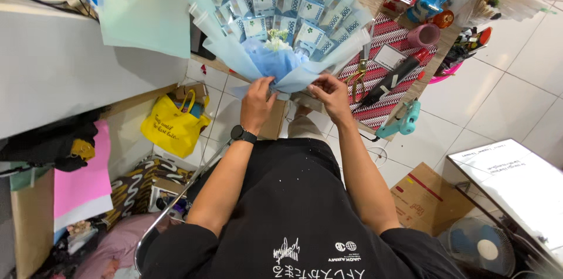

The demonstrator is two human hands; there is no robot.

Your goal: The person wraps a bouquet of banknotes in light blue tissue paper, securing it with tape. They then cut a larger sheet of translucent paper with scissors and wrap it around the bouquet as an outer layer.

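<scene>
One money bouquet [281, 26] is filling the top centre of the view: approx. two dozen folded banknotes fanned in rows, wrapped w/ pale blue paper, one small white flower cluster [278, 41] sitting in the middle. It is leaning over a table edge, w/ one red-and-white striped mat [399, 44] lying just beside it on the right. Two hands are working at the bouquet's narrow base. Left hand [258, 103], w/ one black wristwatch [243, 134], is curling its fingers closed around the blue wrap at the stem end, thumb pressing on the paper. Right hand [331, 96] is pinching the wrap's lower right edge, fingers bent in narrow, touching the paper. Base of the bouquet is sitting between both hands, fan spreading up & away from the fingers.
</scene>
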